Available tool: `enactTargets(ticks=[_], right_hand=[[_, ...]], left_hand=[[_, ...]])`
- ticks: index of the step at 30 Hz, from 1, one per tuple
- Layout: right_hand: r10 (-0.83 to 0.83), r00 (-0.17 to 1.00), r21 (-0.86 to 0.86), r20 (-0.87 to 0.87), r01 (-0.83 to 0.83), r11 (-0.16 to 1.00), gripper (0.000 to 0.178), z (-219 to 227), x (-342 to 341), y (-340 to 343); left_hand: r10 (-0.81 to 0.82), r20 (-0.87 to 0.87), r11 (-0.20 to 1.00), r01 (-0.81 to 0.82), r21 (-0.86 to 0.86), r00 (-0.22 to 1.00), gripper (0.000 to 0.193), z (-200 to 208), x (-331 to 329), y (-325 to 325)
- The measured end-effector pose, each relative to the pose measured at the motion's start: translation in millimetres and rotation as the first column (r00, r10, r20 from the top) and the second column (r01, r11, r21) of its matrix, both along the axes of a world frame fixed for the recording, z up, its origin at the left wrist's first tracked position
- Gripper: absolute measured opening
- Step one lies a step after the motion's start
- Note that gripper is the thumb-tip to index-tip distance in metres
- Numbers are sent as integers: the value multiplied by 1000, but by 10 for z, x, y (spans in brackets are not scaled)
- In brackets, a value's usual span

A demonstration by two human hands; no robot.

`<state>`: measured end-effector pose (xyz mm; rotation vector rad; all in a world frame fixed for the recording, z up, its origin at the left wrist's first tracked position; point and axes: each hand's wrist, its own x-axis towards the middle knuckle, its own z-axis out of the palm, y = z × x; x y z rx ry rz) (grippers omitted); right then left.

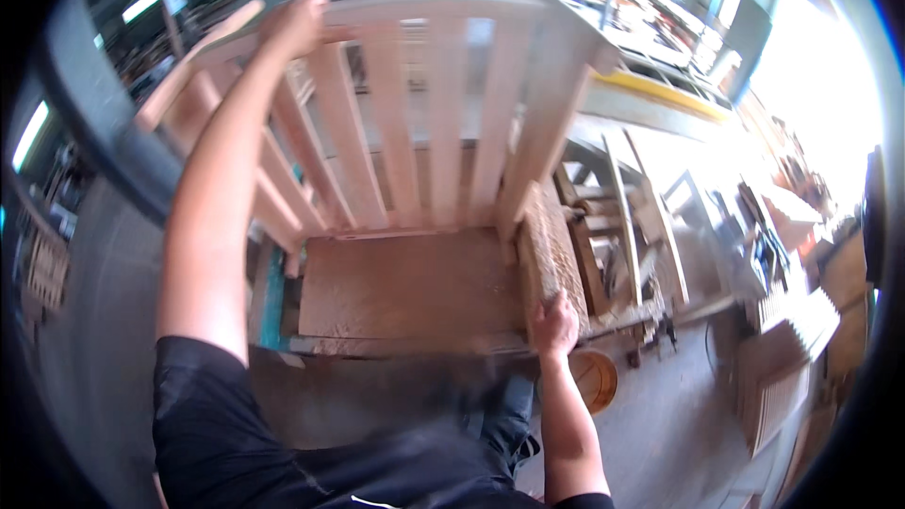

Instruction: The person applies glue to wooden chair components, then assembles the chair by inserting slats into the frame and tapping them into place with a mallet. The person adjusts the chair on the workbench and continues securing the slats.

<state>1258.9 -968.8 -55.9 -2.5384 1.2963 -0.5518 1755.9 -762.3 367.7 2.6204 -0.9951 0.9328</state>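
A pale wooden slatted frame (445, 123), like the back of a bench or chair, stands tilted up on a sawdust-strewn board (415, 283). My left hand (294, 26), arm stretched far forward, is closed over the left part of its top rail. Low on the right, my right hand (556, 322) is closed around the near end of a wooden bar (539, 250) that runs away from me toward the frame's right side. Whether this bar is joined to the frame, I cannot tell. Some fingers of both hands are hidden, and the picture is slightly blurred.
Sawdust covers a ledge (566, 264) beside the bar. More wooden frame parts (617, 217) lie to its right. A round yellowish bucket (594, 382) stands on the floor by my right forearm. Stacked wooden pieces (778, 368) stand farther right, and a dark post (118, 146) at left.
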Motion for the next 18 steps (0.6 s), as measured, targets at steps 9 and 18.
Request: enactTargets(ticks=[9, 18], right_hand=[[38, 999, -46, -20, -39, 998, 63, 51, 30, 32], [64, 998, -71, -5, -64, 995, 61, 21, 32, 20]], left_hand=[[95, -37, 995, -95, 18, 995, 89, 110, -317, 87], [22, 72, 998, -18, -59, 997, 86, 15, -216, 97]])
